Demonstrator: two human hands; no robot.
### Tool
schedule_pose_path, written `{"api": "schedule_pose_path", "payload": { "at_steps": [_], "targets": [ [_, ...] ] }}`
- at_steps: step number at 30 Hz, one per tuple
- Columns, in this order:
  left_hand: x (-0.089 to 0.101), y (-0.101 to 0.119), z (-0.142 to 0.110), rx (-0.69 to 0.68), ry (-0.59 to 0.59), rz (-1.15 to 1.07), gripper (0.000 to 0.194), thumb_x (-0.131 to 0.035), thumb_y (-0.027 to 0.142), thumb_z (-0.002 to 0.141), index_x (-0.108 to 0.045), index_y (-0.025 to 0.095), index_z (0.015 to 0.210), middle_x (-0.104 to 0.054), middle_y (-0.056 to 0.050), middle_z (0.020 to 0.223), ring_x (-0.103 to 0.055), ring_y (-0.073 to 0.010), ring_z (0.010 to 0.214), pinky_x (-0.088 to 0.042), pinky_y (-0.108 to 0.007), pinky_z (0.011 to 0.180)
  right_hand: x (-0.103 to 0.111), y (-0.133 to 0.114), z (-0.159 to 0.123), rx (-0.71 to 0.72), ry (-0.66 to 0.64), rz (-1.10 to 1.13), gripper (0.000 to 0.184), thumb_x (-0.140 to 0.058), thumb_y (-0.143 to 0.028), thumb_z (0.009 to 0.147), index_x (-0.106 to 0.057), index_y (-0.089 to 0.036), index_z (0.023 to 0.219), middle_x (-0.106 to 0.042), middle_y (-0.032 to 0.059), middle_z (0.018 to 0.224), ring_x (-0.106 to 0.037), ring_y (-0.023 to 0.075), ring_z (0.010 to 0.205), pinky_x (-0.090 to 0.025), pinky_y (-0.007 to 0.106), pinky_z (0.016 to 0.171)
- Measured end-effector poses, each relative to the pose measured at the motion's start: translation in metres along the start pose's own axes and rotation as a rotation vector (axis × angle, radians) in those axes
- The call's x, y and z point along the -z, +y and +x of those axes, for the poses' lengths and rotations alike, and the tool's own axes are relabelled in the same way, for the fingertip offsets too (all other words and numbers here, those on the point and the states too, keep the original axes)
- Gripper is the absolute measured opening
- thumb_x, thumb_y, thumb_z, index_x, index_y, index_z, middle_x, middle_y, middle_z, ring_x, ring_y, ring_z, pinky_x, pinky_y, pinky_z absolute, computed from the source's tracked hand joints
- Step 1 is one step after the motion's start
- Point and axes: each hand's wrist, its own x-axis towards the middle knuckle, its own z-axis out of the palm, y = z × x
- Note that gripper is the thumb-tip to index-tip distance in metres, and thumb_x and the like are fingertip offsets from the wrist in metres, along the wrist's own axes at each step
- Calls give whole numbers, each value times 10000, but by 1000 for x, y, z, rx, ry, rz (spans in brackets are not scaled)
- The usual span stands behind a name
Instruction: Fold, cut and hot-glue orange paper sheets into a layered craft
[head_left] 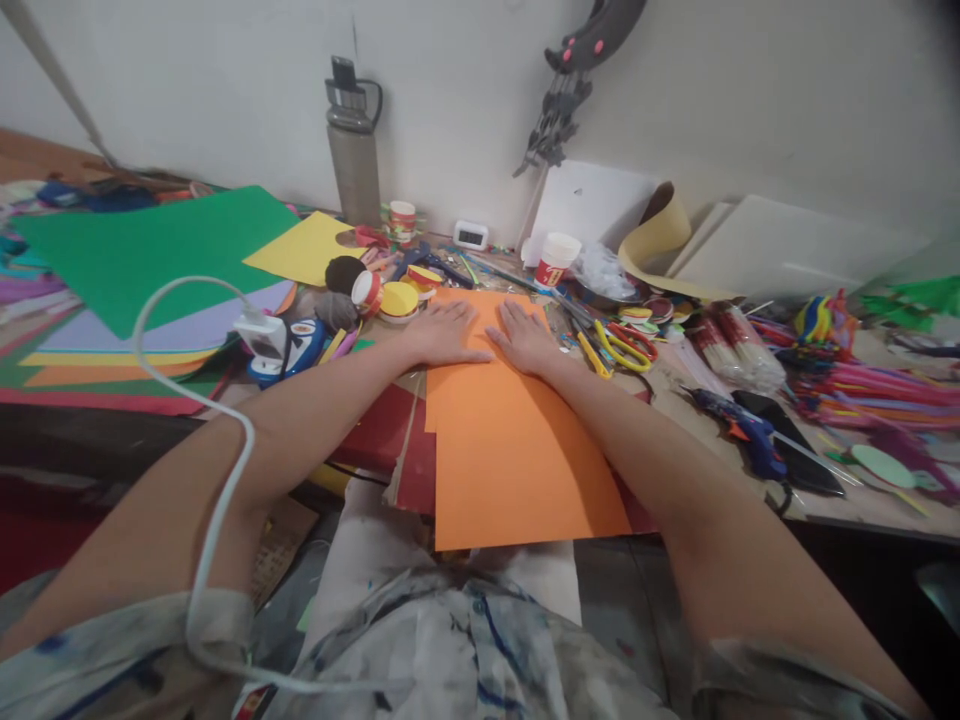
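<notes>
Both my hands lie flat on orange paper (517,450), which hangs partly over the table's front edge toward my lap. My left hand (446,333) rests near the paper's far left side, fingers stretched out. Beside it, my right hand (523,337) presses on the paper too, its fingers spread and pointing away from me. The two thumbs nearly meet at the middle. A second layer of orange shows along the left side of the sheet. Under the paper is a dark red surface (416,485). Neither hand grips anything.
Yellow-handled scissors (622,347) lie right of my hands, with a glue gun (742,430) farther right. Left are green sheets (165,250), a white plug (259,330) and small paper cups (367,292). A bottle (352,150) stands by the wall. A white cable (240,430) crosses my left arm.
</notes>
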Motion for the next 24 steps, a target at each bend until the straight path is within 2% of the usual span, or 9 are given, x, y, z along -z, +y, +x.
{"api": "schedule_pose_path", "payload": {
  "at_steps": [4,7,10,13,16,18,21,24],
  "targets": [
    [2,1,-1,10,-7,-12,1144,-388,910,904,-314,84,1692,-219,-210,1788,-197,-361,1670,-151,-517,1347,-5,17,-11,-21,18,1,828,-202,-602,1103,-230,-48,1718,-158,207,1800,-133,301,1688,-117,569,1350],
    [1,0,-1,-4,11,-14,1133,-389,896,915,-319,70,1687,-225,-227,1781,-198,-365,1669,-144,-531,1346,0,23,-24,-11,37,-16,820,-250,-585,1104,-302,-11,1687,-224,242,1776,-175,342,1676,-109,590,1347],
    [0,0,0,-13,22,-17,1110,-382,889,928,-335,74,1679,-249,-235,1772,-217,-359,1664,-155,-539,1340,15,21,-33,26,195,-12,797,-262,-576,1103,-437,7,1618,-333,263,1732,-267,365,1648,-157,585,1341],
    [1,1,-1,-7,33,-10,1017,-380,849,963,-389,110,1661,-281,-209,1769,-242,-354,1656,-172,-533,1335,33,16,-35,96,390,149,822,-234,-645,1093,-546,-43,1560,-492,232,1652,-429,322,1575,-297,509,1312],
    [4,3,-3,2,59,-38,830,-329,702,1050,-429,133,1646,-344,-175,1752,-306,-319,1633,-201,-492,1332,41,13,-34,153,458,340,780,-292,-687,1075,-629,-129,1503,-617,178,1557,-536,285,1499,-388,474,1267],
    [7,3,-3,25,94,-102,739,-295,601,1086,-460,125,1626,-427,-157,1712,-395,-286,1587,-265,-430,1314,40,15,-36,197,420,404,721,-387,-674,1058,-649,-157,1486,-622,164,1555,-540,286,1498,-381,485,1272],
    [10,2,-1,66,165,-176,632,-331,526,1085,-602,137,1503,-595,-119,1585,-548,-252,1457,-381,-350,1245,34,26,-41,248,217,408,699,-623,-609,975,-624,-171,1520,-589,158,1591,-536,300,1502,-367,496,1283],
    [11,1,0,65,209,-193,556,-398,503,1068,-689,166,1401,-673,-91,1494,-604,-256,1384,-422,-350,1211,29,38,-44,273,46,331,757,-793,-519,870,-624,-184,1528,-565,145,1615,-532,322,1503,-363,507,1293]
  ]
}}
